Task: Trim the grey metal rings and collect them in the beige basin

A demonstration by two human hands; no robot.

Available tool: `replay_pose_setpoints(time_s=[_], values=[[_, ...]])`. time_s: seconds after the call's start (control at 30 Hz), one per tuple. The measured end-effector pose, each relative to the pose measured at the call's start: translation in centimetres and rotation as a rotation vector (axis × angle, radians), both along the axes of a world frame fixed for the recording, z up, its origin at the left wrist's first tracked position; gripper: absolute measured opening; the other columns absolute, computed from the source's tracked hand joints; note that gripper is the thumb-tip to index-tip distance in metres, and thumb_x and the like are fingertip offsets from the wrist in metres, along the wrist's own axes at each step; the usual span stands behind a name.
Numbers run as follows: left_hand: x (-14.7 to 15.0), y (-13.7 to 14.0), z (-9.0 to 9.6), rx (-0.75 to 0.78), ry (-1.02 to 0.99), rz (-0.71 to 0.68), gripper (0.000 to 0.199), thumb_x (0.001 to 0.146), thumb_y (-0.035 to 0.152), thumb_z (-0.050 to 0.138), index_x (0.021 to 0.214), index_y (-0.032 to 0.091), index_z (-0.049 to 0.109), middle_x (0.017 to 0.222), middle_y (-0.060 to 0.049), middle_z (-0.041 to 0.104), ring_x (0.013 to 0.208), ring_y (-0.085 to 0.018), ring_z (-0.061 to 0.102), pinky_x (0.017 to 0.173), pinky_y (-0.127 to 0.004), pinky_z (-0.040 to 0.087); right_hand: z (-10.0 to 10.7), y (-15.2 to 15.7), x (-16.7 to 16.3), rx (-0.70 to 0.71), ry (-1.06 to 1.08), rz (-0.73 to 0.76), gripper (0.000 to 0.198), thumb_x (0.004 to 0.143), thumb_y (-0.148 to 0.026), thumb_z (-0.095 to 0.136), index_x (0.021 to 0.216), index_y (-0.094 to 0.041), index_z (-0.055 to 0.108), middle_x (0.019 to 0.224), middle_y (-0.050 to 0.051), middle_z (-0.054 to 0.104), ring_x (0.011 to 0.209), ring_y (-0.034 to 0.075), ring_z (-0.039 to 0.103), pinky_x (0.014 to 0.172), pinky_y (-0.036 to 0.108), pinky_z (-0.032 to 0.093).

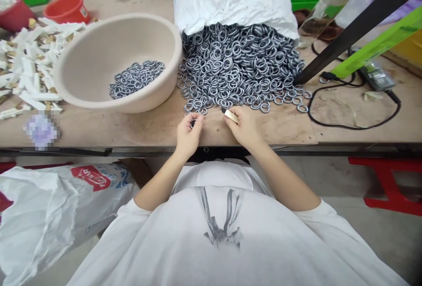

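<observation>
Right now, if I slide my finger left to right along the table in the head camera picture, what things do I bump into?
Heap of small white plastic pieces → big round beige plastic basin → pile of shiny grey metal rings → looping black cable.

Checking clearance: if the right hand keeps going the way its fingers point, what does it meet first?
The right hand, holding a small pale piece, points up-left toward the pile of metal rings. It would likely meet the pile's near-edge rings first; depth is unclear.
</observation>
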State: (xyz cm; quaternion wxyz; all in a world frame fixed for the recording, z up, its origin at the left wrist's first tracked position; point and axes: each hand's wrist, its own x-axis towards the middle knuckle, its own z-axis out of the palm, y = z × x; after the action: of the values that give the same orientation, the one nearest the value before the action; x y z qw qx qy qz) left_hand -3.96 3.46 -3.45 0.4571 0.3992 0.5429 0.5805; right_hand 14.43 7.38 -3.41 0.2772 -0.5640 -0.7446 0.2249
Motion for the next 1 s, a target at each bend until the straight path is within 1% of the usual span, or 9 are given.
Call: replay_pose_setpoints(time_s=[0.13,0.23,0.33,0.47,0.57,0.67,0.77,0.83,1.0], values=[[-1.2,0.6,1.0,-0.112,-0.390,-0.003,0.019,0.072,0.028,0.077,0.085,0.018,0.067,0.066,0.003,0.055,0.045,-0.004,0.036,0.039,-0.016,0.023,0.6,2.0,-0.6,0.004,-0.324,-0.090,0.030,0.094,-0.034,0.056,0.116,-0.018,0.069,0.116,0.015,0.070,0.095,0.031,0.064,0.076,0.037,0.042],[-2.1,0.6,2.0,-0.224,-0.558,-0.042,0.017,0.068,0.019,0.069,0.084,0.017,0.064,0.068,0.004,0.057,0.047,-0.004,0.044,0.037,-0.014,0.027,0.7,2.8,-0.6,-0.009,-0.377,-0.102,0.025,0.094,-0.034,0.056,0.108,-0.018,0.070,0.113,0.016,0.070,0.090,0.030,0.063,0.073,0.036,0.040],[-2.1,0.1,2.4,-0.271,-0.576,-0.067,0.018,0.065,0.016,0.067,0.083,0.016,0.063,0.070,0.003,0.059,0.051,-0.006,0.052,0.038,-0.014,0.032,0.7,2.6,0.0,0.007,-0.172,-0.083,0.019,0.093,-0.032,0.057,0.094,-0.018,0.070,0.098,0.012,0.071,0.086,0.026,0.061,0.072,0.034,0.040],[-0.5,-0.6,1.9,-0.216,-0.432,-0.188,0.026,0.071,0.031,0.080,0.086,0.013,0.068,0.066,0.003,0.055,0.045,-0.003,0.042,0.036,-0.014,0.026,1.3,1.1,0.3,-0.172,0.443,0.061,0.028,0.091,-0.045,0.059,0.084,-0.019,0.064,0.068,-0.001,0.057,0.060,0.014,0.047,0.059,0.027,0.037],[1.0,-1.0,1.5,-0.191,-0.380,-0.324,0.044,0.069,0.053,0.083,0.078,0.013,0.066,0.064,0.003,0.053,0.043,-0.002,0.038,0.035,-0.015,0.023,1.9,-0.5,-0.7,-0.331,0.746,0.204,0.038,0.085,-0.056,0.067,0.082,-0.019,0.062,0.064,-0.004,0.052,0.051,0.008,0.036,0.048,0.024,0.030],[1.7,-1.3,1.3,-0.200,-0.413,-0.388,0.054,0.068,0.065,0.079,0.075,0.014,0.060,0.062,0.003,0.052,0.042,-0.003,0.037,0.035,-0.015,0.024,1.9,-1.6,-1.9,-0.381,0.924,0.252,0.041,0.080,-0.058,0.074,0.078,-0.020,0.060,0.067,-0.004,0.056,0.048,0.007,0.038,0.046,0.023,0.033],[1.7,-1.6,1.6,-0.320,-0.482,-0.487,0.059,0.070,0.071,0.073,0.080,0.014,0.061,0.061,0.003,0.052,0.041,-0.003,0.036,0.034,-0.014,0.023,1.3,-2.0,-2.5,-0.405,1.020,0.278,0.039,0.080,-0.057,0.074,0.081,-0.022,0.060,0.060,-0.006,0.053,0.048,0.008,0.047,0.049,0.023,0.043],[1.6,-1.9,1.9,-0.394,-0.538,-0.552,0.056,0.069,0.067,0.077,0.079,0.014,0.060,0.061,0.004,0.050,0.042,-0.003,0.036,0.034,-0.014,0.023,0.9,-2.0,-2.6,-0.387,0.999,0.291,0.037,0.081,-0.058,0.073,0.084,-0.022,0.062,0.060,-0.006,0.054,0.050,0.010,0.053,0.053,0.025,0.047],[1.8,-2.3,2.5,-0.336,-0.550,-0.458,0.048,0.067,0.052,0.085,0.075,0.016,0.054,0.058,0.006,0.049,0.040,-0.002,0.035,0.034,-0.013,0.021,1.3,-2.3,-2.2,-0.286,0.868,0.305,0.045,0.075,-0.064,0.076,0.089,-0.022,0.067,0.074,-0.001,0.063,0.061,0.013,0.060,0.060,0.028,0.051]])
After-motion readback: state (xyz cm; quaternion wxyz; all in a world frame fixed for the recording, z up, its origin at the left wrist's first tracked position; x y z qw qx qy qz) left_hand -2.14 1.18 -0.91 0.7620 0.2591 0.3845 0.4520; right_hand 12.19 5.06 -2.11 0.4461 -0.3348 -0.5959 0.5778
